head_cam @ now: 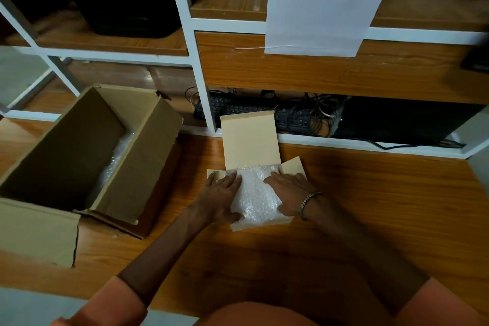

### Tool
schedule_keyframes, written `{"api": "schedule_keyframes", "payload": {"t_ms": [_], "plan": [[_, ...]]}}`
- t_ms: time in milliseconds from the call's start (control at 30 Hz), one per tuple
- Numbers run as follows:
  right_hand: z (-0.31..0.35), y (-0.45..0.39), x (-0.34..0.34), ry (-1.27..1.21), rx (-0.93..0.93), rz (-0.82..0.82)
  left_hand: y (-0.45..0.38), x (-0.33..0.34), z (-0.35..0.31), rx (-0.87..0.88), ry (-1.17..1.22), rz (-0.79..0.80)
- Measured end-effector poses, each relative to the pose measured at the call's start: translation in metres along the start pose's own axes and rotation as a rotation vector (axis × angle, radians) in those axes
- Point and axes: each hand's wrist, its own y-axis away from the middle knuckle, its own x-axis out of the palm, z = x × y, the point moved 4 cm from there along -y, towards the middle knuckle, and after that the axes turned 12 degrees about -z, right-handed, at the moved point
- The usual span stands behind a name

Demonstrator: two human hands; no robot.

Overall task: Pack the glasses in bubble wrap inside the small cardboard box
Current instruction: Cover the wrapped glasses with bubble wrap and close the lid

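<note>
A small tan cardboard box [250, 140] sits on the wooden floor with its lid standing up behind it and its side flaps spread. A bundle of bubble wrap [255, 193] fills the box; the glasses are hidden, and I cannot tell whether they are inside. My left hand [221, 197] lies flat on the bundle's left side, fingers straight, thumb along the box's front edge. My right hand [289, 192], with a bracelet on the wrist, presses flat on the bundle's right side.
A large open cardboard box [148, 156] with more bubble wrap [116, 161] inside stands to the left. Behind is a white-framed wooden shelf [203, 103] holding a black keyboard [238, 106] and tangled cables. A printed sheet [317, 8] hangs on the shelf.
</note>
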Motion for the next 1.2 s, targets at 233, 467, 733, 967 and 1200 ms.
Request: {"api": "schedule_keyframes", "payload": {"t_ms": [233, 467, 733, 967, 1200], "plan": [[-0.005, -0.007, -0.007, 0.051, -0.019, 0.063, -0.007, 0.004, 0.000, 0.003, -0.106, 0.018], [-0.006, -0.010, 0.000, 0.104, -0.045, -0.043, -0.008, 0.019, -0.002, -0.015, -0.140, -0.025], [-0.017, -0.016, 0.012, 0.059, -0.060, 0.030, -0.015, 0.007, -0.001, 0.045, -0.189, 0.059], [-0.019, -0.030, 0.008, 0.170, -0.139, 0.048, -0.020, 0.008, -0.016, 0.018, -0.330, 0.056], [-0.027, -0.034, 0.009, 0.154, -0.154, 0.040, -0.018, 0.008, -0.016, -0.011, -0.283, 0.009]]}}
